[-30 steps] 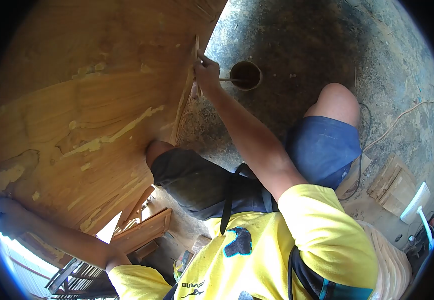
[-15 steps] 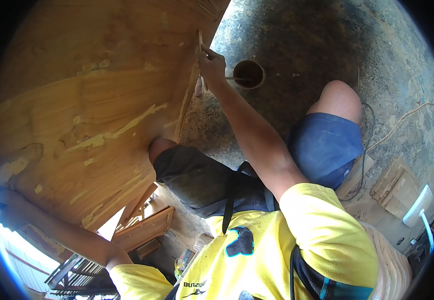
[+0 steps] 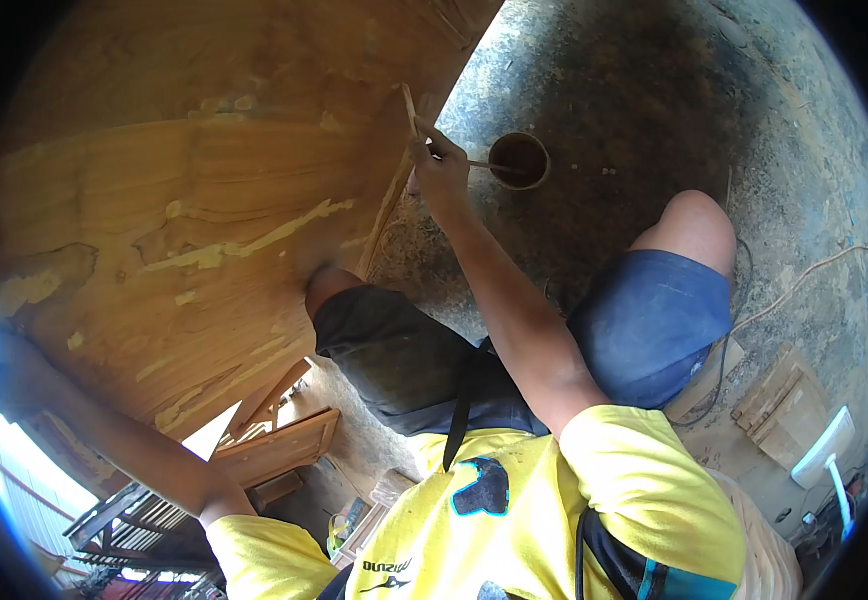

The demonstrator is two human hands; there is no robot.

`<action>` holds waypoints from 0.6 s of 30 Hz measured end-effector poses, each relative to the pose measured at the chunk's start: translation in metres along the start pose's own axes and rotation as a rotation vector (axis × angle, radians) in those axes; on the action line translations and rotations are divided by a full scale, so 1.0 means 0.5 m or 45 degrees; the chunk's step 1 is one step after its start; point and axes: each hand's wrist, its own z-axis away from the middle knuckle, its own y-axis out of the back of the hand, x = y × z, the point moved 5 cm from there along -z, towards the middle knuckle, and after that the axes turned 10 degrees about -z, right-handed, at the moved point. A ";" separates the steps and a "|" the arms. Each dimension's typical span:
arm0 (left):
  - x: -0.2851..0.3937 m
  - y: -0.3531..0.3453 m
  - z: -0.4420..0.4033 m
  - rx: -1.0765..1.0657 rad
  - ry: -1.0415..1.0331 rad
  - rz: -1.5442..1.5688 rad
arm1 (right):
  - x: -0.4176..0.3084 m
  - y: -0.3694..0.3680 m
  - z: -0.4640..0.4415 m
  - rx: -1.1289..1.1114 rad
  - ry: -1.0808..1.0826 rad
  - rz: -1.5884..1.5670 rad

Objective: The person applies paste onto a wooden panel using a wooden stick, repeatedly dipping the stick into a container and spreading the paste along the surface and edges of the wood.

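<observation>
A large brown wooden panel (image 3: 204,180) with pale filler-like streaks fills the left side of the view. My right hand (image 3: 440,168) is closed around a thin flat wooden stick (image 3: 410,108), whose far end is at the panel's surface near its right edge. Just beyond that hand, a round pot (image 3: 520,160) with dark contents stands on the floor, another thin stick (image 3: 484,165) projecting from it. Far left, my left hand (image 3: 6,375) is at the panel's outer edge. Shadow and lens blur hide how its fingers lie.
My knees are spread on either side, the left one close against the panel. A cord (image 3: 804,275) runs over the stained concrete floor (image 3: 644,90) at right, near wooden boards (image 3: 779,405) and a white-headed object (image 3: 824,447). Wooden furniture (image 3: 279,447) stands behind the panel at lower left.
The view has shifted, so the pot and floor appear a little further right and lower. My right hand with the stick sits slightly lower along the panel's edge. My left hand stays at the outer edge.
</observation>
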 end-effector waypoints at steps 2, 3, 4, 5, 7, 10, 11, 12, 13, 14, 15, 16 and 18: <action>0.024 0.022 0.006 -0.045 0.001 0.040 | -0.004 -0.018 0.017 -0.019 0.003 0.098; 0.034 0.031 0.008 -0.074 0.002 0.069 | -0.004 -0.018 0.020 -0.020 0.009 0.067; 0.043 0.049 0.014 -0.095 0.017 0.071 | -0.015 -0.018 0.023 -0.045 0.020 0.049; 0.049 0.065 0.016 -0.113 0.024 0.087 | -0.027 -0.019 0.026 -0.069 0.030 0.031; 0.057 0.085 0.018 -0.155 0.044 0.117 | -0.055 0.001 0.030 -0.087 0.089 0.249; 0.055 0.110 0.025 -0.210 0.083 0.156 | -0.019 -0.017 0.016 -0.150 -0.011 0.226; 0.047 0.114 0.024 -0.225 0.099 0.160 | -0.018 -0.027 0.016 -0.169 -0.043 0.218; 0.045 0.118 0.024 -0.240 0.114 0.164 | -0.041 -0.032 0.037 -0.210 -0.048 0.113; 0.042 0.121 0.026 -0.254 0.133 0.174 | -0.061 -0.032 0.055 -0.241 -0.057 0.011; 0.044 0.121 0.026 -0.258 0.141 0.173 | -0.079 -0.036 0.072 -0.244 -0.050 0.018; 0.041 0.123 0.027 -0.273 0.152 0.180 | -0.097 -0.047 0.090 -0.235 0.034 -0.003; 0.041 0.118 0.027 -0.238 0.142 0.164 | -0.110 -0.058 0.101 -0.226 0.116 -0.027; 0.036 0.112 0.026 -0.196 0.132 0.145 | -0.132 -0.080 0.105 -0.229 0.240 0.084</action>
